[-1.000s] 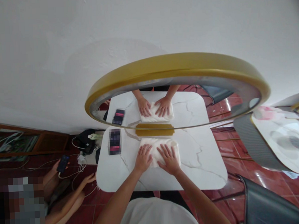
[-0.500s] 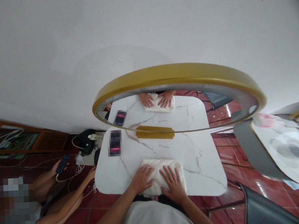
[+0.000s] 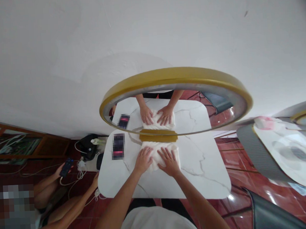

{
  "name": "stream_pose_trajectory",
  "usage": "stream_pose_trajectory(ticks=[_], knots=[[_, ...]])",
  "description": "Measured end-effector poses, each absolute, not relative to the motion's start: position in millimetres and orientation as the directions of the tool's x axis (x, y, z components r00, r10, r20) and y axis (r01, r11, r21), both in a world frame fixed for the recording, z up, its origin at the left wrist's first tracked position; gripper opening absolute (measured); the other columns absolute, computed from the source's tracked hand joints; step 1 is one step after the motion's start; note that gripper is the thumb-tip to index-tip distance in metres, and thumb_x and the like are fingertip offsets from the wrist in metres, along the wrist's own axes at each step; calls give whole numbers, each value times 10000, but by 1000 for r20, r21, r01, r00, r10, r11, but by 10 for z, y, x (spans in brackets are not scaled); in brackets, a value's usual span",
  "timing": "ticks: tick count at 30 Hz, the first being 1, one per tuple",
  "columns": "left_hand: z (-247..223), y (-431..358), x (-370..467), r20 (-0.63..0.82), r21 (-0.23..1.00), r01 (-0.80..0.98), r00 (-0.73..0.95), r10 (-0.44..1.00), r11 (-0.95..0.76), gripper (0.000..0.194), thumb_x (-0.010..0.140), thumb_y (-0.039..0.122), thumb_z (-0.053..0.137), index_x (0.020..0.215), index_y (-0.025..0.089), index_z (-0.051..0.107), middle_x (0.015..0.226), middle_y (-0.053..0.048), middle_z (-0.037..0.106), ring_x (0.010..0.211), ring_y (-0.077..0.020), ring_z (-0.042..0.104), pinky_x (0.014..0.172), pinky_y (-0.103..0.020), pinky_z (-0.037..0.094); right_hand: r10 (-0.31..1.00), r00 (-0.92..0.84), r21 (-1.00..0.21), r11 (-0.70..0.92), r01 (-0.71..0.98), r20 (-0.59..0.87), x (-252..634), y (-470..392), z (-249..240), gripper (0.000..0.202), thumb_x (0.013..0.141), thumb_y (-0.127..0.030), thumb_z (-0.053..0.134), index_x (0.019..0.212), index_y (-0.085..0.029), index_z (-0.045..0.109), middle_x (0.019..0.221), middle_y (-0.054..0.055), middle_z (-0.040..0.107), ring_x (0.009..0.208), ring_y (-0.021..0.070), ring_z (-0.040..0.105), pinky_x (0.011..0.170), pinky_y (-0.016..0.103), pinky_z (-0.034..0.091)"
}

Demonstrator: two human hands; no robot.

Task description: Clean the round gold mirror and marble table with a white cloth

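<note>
A folded white cloth lies on the marble-patterned table, close to the gold base of the mirror. My left hand rests flat on the cloth's left part, fingers stretched forward. On its right part lies my right hand, palm down with the fingers spread. Both hands press on top of the cloth without closing round it. The palms hide some of its surface. Both hands and the cloth also appear reflected in the mirror.
A phone lies on the table's left side. At the left sits another person, one hand holding a remote-like dark device with a cable. A black chair stands at the right front, and a second white table is further right.
Both hands have slid forward with the cloth, from the table's near edge to the gold mirror base. My arms are now stretched further out.
</note>
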State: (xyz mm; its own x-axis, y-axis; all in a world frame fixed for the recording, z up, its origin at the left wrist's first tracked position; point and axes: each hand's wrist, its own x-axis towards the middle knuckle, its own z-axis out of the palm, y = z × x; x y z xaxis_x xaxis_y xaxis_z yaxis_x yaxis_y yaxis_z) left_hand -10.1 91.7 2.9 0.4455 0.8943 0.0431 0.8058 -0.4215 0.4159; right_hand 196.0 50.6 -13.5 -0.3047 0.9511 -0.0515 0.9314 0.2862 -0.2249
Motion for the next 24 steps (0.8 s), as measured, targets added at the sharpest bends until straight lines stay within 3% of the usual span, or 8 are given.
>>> stream_pose_trajectory(ticks=[10,19,24], knots=[[-96,307,-204,20,455,810,407,913,-371,494,857,209,455,1348,249,410,1362,-53,476,1311,-207,372,1100,-448,307,951,-303,-201,284,937,-65,1842,-93,-200,741,848,-461,439,1482,-281,99,1547,31,138,1402,302,155,1110,530,56],[-142,-180,-864,15,327,835,463,886,-442,517,888,237,432,1401,249,360,1412,-37,449,1338,-190,355,1114,-410,300,806,-509,-342,407,847,-302,1510,-335,-177,907,756,-499,535,1480,-274,38,1548,53,96,1380,366,187,1083,544,133],[-97,-196,-1270,8,278,874,413,911,-399,500,886,237,418,1385,247,384,1403,-40,462,1335,-191,366,1104,-409,317,776,-561,-417,426,803,-287,1052,-232,-176,908,774,-580,508,1484,-264,41,1547,75,93,1379,378,185,1073,554,157]])
